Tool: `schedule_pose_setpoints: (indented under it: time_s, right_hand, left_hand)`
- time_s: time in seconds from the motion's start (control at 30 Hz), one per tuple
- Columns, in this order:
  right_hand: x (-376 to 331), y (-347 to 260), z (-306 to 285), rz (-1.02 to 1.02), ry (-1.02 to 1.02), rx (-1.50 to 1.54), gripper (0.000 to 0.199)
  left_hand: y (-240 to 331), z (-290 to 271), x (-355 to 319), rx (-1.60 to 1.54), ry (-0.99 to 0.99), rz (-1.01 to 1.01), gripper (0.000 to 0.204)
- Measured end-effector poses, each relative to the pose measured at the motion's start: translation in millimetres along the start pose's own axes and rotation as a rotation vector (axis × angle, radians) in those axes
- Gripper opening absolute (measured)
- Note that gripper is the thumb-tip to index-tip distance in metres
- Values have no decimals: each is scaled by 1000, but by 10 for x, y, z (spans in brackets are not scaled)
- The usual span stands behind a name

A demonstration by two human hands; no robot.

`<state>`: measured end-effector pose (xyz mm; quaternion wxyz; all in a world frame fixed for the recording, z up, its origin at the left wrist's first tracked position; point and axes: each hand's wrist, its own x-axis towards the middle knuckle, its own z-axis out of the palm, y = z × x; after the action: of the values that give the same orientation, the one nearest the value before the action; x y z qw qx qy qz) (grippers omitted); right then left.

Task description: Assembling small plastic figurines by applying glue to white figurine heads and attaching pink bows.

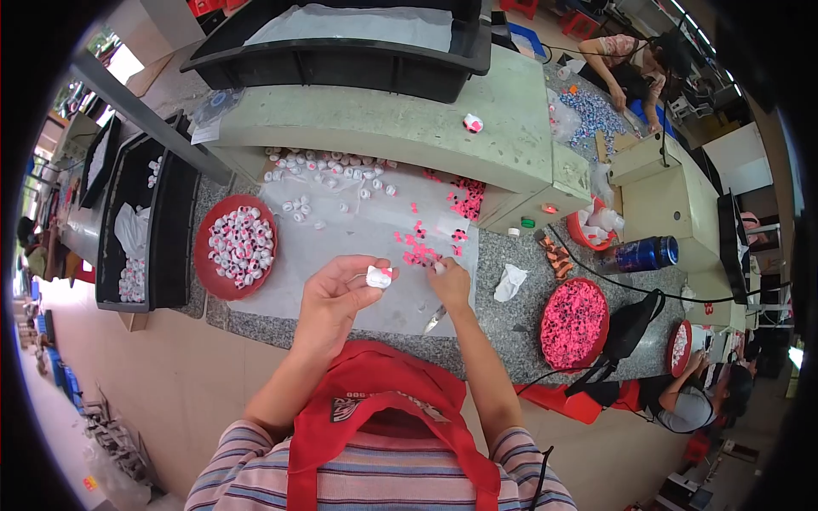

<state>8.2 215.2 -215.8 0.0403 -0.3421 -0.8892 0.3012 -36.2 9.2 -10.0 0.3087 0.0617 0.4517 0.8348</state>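
Note:
My left hand pinches a small white cat-head-shaped piece with a pink patch, raised over the white paper. My right hand is closed, its fingertips down at the loose pink pieces on the paper. A slim tool with a pale, pointed end juts from beneath this hand toward me; its other end is hidden by the fingers. Whether the fingertips also pinch a pink piece is too small to tell. White pieces lie scattered at the far left of the paper.
A red bowl of white-and-pink pieces stands left, a red bowl of pink pieces right. A pale green shelf carrying a black tray spans the far side. A blue bottle lies right. Other people work at the right.

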Motion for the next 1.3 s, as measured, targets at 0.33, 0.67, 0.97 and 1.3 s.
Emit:
schedule_pose_setpoints:
  time_s: [0.33, 0.67, 0.97, 1.3]
  right_hand:
    - [-731, -935, -1455, 52, -179, 1050, 21]
    - [-1240, -1410, -1935, -635, 47, 898, 12]
    - [-1369, -1538, -1910, -85, -165, 1165, 10]
    - [-1379, -1525, -1840, -229, -68, 1175, 18]
  left_hand:
    - [-8, 215, -174, 80, -45, 68, 31]
    - [26, 408, -339, 240, -77, 249, 28]
    - [23, 393, -383, 264, -141, 397, 25]
    - [138, 397, -367, 143, -254, 279, 26]
